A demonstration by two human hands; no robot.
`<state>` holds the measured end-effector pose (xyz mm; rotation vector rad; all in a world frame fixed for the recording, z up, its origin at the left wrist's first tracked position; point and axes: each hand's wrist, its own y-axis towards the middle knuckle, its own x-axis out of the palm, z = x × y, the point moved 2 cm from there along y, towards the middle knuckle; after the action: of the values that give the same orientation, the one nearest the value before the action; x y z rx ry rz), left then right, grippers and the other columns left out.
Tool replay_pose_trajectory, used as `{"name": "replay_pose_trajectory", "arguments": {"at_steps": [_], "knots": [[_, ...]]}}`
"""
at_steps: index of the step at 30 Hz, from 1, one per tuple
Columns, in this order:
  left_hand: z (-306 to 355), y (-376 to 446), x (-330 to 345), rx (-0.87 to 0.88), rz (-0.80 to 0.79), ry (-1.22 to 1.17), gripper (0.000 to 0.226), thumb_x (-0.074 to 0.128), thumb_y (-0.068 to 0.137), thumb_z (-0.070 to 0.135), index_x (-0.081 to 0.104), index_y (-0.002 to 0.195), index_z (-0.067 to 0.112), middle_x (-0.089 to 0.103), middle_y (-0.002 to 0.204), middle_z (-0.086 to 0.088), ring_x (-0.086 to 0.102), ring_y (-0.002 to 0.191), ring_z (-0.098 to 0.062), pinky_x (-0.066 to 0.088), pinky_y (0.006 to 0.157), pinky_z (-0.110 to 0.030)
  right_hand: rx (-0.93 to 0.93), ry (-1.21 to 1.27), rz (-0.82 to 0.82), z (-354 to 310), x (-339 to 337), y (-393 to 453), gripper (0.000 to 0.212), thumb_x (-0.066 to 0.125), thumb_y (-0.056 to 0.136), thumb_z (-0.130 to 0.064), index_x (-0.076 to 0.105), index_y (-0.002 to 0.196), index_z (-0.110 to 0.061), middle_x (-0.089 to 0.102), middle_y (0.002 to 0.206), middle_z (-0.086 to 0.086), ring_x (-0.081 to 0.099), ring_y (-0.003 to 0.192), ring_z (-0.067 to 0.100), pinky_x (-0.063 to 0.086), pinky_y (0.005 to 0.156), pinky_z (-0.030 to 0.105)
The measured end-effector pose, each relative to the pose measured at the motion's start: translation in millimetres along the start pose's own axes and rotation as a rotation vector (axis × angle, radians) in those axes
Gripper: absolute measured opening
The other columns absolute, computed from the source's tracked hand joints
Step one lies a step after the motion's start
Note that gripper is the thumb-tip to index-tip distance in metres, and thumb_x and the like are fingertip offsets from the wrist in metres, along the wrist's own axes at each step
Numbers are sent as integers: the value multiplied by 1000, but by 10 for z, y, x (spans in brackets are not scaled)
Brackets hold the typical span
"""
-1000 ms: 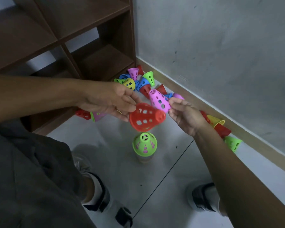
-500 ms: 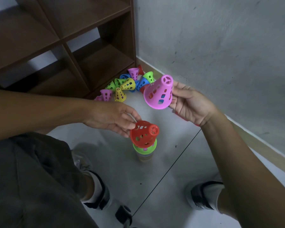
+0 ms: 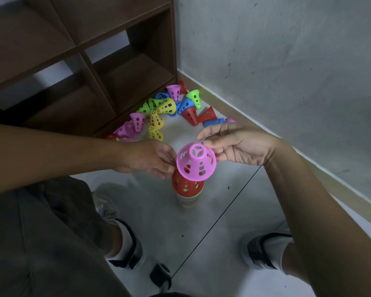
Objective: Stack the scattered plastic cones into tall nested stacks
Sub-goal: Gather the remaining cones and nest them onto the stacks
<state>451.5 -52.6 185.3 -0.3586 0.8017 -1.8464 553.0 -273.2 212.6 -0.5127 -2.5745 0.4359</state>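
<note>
Nearest, grey trouser fabric and two white shoes (image 3: 124, 243) with dark straps, planted on smooth pale floor tiles (image 3: 201, 264) split by a thin dark grout line. Between them, upright nested stack (image 3: 187, 195) of perforated plastic cones, red on top, green and yellow rims below. Just above, pink cone (image 3: 196, 161): slotted walls, spoked round tip, pinched near the tip by right hand (image 3: 237, 146), thumb and fingers curled. Left hand (image 3: 150, 158) touching the stack's red top, fingers bent; exact hold hidden behind pink cone. Farther off, scattered cones (image 3: 169, 108) in glossy pink, yellow, green, blue, red, against dark wooden shelf (image 3: 120, 67) and rough grey wall (image 3: 287, 61).
</note>
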Motion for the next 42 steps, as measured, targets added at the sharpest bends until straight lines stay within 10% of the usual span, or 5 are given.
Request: {"name": "replay_pose_trajectory", "arguments": {"at_steps": [20, 27, 32, 37, 42], "knots": [[-93, -44, -353, -27, 172, 210, 17, 70, 91, 21, 68, 107, 16, 70, 108, -7, 72, 89, -16, 55, 76, -27, 280, -256, 288, 371, -75, 78, 29, 67, 92, -14, 60, 119, -4, 71, 112, 15, 71, 96, 24, 59, 79, 31], [-244, -49, -564, -69, 118, 383, 15, 69, 92, 25, 68, 106, 19, 70, 102, -4, 70, 88, -16, 54, 73, -27, 571, 158, 345, 1202, -26, 115, 75, 64, 85, -60, 38, 148, -28, 32, 149, 21, 51, 118, 55, 56, 77, 60], [-76, -178, -1000, -31, 254, 557, 17, 69, 90, 23, 67, 105, 14, 71, 96, -4, 70, 86, -21, 52, 66, -26, 490, 453, 411, 1645, 169, 371, 44, 66, 92, -39, 61, 128, -15, 49, 137, 25, 62, 107, 48, 56, 85, 59], [-115, -329, -1196, -43, 301, 642, 21, 69, 91, 26, 66, 108, 14, 70, 101, -4, 69, 92, -20, 57, 83, -38, 391, 565, 484, 1721, 184, 560, 64, 79, 69, -38, 66, 123, -7, 55, 135, 25, 61, 110, 44, 58, 79, 50], [-193, -483, -1323, -39, 336, 701, 19, 67, 92, 28, 67, 105, 15, 70, 97, 1, 67, 88, -10, 52, 70, -21, 404, 594, 490, 1739, 132, 774, 59, 81, 73, -33, 66, 124, -8, 51, 138, 25, 58, 115, 47, 57, 81, 51]]}}
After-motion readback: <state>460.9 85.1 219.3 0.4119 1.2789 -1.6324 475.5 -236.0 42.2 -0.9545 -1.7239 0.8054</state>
